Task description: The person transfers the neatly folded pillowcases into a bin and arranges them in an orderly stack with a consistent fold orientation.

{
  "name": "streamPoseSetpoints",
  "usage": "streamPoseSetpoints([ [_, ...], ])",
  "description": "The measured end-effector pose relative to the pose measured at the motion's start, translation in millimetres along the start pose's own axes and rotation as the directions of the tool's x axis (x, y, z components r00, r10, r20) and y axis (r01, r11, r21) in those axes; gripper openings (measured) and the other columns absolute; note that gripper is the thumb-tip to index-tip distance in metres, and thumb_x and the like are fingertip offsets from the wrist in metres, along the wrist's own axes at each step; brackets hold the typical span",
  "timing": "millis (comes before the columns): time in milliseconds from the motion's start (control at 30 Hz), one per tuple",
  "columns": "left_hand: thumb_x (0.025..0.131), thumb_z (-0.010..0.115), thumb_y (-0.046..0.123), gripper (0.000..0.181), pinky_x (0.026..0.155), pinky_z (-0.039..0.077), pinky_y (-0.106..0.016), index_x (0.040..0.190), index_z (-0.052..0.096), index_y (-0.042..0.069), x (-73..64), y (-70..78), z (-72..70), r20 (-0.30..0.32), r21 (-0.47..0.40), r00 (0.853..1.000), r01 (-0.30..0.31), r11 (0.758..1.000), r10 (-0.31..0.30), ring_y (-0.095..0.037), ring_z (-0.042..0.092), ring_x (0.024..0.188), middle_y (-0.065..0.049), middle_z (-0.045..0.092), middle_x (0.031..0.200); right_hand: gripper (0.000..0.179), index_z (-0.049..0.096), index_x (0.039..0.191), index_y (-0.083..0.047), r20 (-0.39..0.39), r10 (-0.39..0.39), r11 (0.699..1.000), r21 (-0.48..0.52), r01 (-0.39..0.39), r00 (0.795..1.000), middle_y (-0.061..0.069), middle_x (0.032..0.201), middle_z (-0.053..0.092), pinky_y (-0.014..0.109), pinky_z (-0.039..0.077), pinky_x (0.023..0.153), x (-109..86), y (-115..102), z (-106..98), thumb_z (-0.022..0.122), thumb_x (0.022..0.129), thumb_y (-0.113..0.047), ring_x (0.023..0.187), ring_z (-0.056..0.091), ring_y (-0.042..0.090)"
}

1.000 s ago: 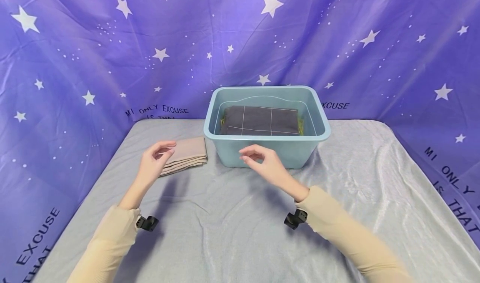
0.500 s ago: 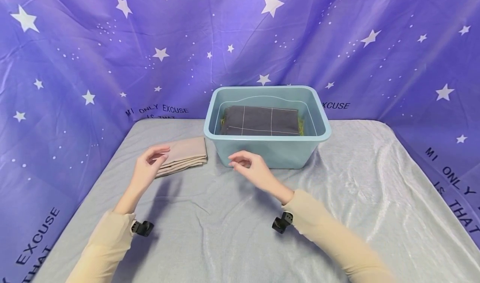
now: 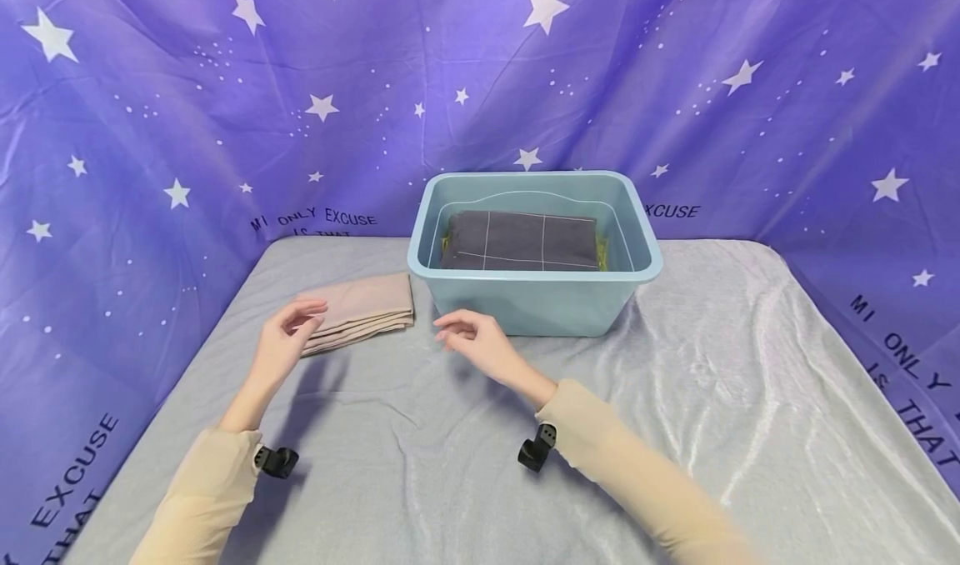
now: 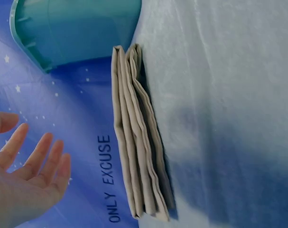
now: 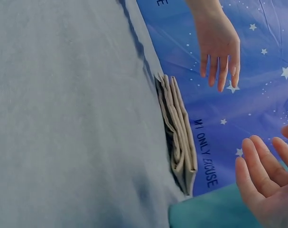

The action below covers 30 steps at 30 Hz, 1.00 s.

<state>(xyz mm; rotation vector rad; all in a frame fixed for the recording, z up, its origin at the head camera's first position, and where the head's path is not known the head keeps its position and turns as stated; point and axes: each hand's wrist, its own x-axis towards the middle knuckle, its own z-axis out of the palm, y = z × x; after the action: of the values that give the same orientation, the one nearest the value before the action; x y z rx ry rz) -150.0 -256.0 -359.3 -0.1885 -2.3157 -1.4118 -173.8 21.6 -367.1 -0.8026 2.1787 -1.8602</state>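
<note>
A folded beige cloth (image 3: 367,298) lies in layers on the table, left of a blue plastic tub (image 3: 536,276). My left hand (image 3: 281,340) hovers over the cloth's left end, fingers loosely bent and holding nothing; in the left wrist view its fingers (image 4: 49,164) are spread apart from the cloth (image 4: 134,137). My right hand (image 3: 483,344) is in the air before the tub's front left corner, relaxed, with nothing in it. Inside the tub rests a folded dark grey cloth (image 3: 517,242) with thin white lines, and something yellow-green shows at its sides.
A grey velvety cover (image 3: 420,465) spreads over the table. Behind and at both sides hangs a purple curtain (image 3: 480,65) with white stars and lettering. Each wrist carries a small black camera, such as the right one's camera (image 3: 536,448).
Both hands have moved left and slightly toward me; the right hand has gone from the tub's front middle to its left corner. The beige cloth and tub have stayed put.
</note>
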Motion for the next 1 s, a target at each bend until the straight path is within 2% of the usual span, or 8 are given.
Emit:
streamPoseSetpoints([
  [100,0.082,0.052,-0.009,0.02,0.069,0.041,-0.008,0.1,0.057,-0.016,-0.8,-5.9,-2.9,-0.001,0.008,1.0,0.016,1.0,-0.016,0.005,0.054,0.077,-0.009,0.063,0.092,0.024,0.054,0.106,0.013,0.018,0.036,0.998,0.054,-0.037,0.999,0.031,0.094,0.059,0.05,0.046,0.075,3.8,7,4,0.047,0.085,0.005,0.08,0.057,0.044],
  [167,0.081,0.051,-0.009,0.02,0.069,0.04,-0.007,0.1,0.057,-0.016,-1.8,-9.1,-4.6,-0.003,0.003,1.0,0.026,1.0,-0.026,0.007,0.053,0.076,-0.002,0.063,0.091,0.024,0.054,0.107,0.013,0.018,0.046,0.996,0.073,-0.047,0.999,0.03,0.094,0.06,0.049,0.046,0.074,7.7,18,7,0.047,0.085,0.005,0.081,0.056,0.045],
  [267,0.082,0.052,-0.006,0.021,0.069,0.04,-0.007,0.1,0.057,-0.015,-1.9,-22.2,-7.4,-0.009,0.009,0.999,0.037,0.999,-0.037,0.008,0.053,0.075,-0.001,0.063,0.091,0.025,0.053,0.107,0.014,0.02,0.074,0.993,0.091,-0.075,0.997,0.03,0.094,0.059,0.049,0.047,0.075,11.1,23,11,0.046,0.085,0.005,0.083,0.055,0.047],
  [533,0.083,0.06,0.015,0.024,0.079,0.04,-0.01,0.105,0.064,0.005,6.4,-116.1,-19.4,0.007,-0.102,0.997,0.08,0.992,-0.08,0.0,0.056,0.088,0.004,0.065,0.099,0.026,0.052,0.109,0.014,0.013,0.138,0.989,0.043,-0.139,0.99,0.029,0.094,0.06,0.049,0.047,0.073,15.5,22,18,0.045,0.086,0.003,0.082,0.057,0.043],
  [633,0.084,0.059,0.016,0.025,0.076,0.041,-0.01,0.105,0.063,0.004,6.8,-118.2,-20.9,0.002,-0.095,0.994,0.111,0.989,-0.112,0.001,0.056,0.088,0.002,0.065,0.098,0.027,0.052,0.11,0.014,0.017,0.149,0.988,0.03,-0.149,0.989,0.03,0.095,0.059,0.049,0.047,0.073,18.7,24,20,0.044,0.087,0.002,0.083,0.057,0.043],
  [800,0.085,0.058,0.015,0.025,0.064,0.042,-0.011,0.107,0.062,0.004,4.7,-106.5,-24.1,0.008,-0.065,0.983,0.183,0.981,-0.183,0.002,0.056,0.082,0.005,0.065,0.095,0.027,0.051,0.11,0.015,0.009,0.178,0.983,0.04,-0.178,0.984,0.03,0.094,0.059,0.047,0.048,0.071,25.6,34,25,0.045,0.087,0.001,0.083,0.056,0.044],
  [867,0.085,0.058,0.017,0.024,0.063,0.043,-0.011,0.107,0.062,0.006,4.5,-109.8,-25.3,0.005,-0.05,0.981,0.192,0.98,-0.192,0.001,0.056,0.081,0.011,0.064,0.093,0.027,0.051,0.111,0.014,0.002,0.189,0.981,0.048,-0.189,0.982,0.029,0.094,0.06,0.044,0.05,0.069,29.5,43,28,0.045,0.087,0.001,0.083,0.057,0.043],
  [1000,0.084,0.059,0.015,0.024,0.062,0.043,-0.012,0.107,0.062,0.006,5.0,-121.1,-26.8,0.014,-0.109,0.986,0.166,0.98,-0.166,-0.002,0.058,0.08,0.01,0.065,0.091,0.028,0.052,0.111,0.011,-0.02,0.216,0.975,0.067,-0.214,0.976,0.027,0.093,0.06,0.037,0.051,0.066,39.1,64,35,0.045,0.087,0.0,0.081,0.059,0.04],
])
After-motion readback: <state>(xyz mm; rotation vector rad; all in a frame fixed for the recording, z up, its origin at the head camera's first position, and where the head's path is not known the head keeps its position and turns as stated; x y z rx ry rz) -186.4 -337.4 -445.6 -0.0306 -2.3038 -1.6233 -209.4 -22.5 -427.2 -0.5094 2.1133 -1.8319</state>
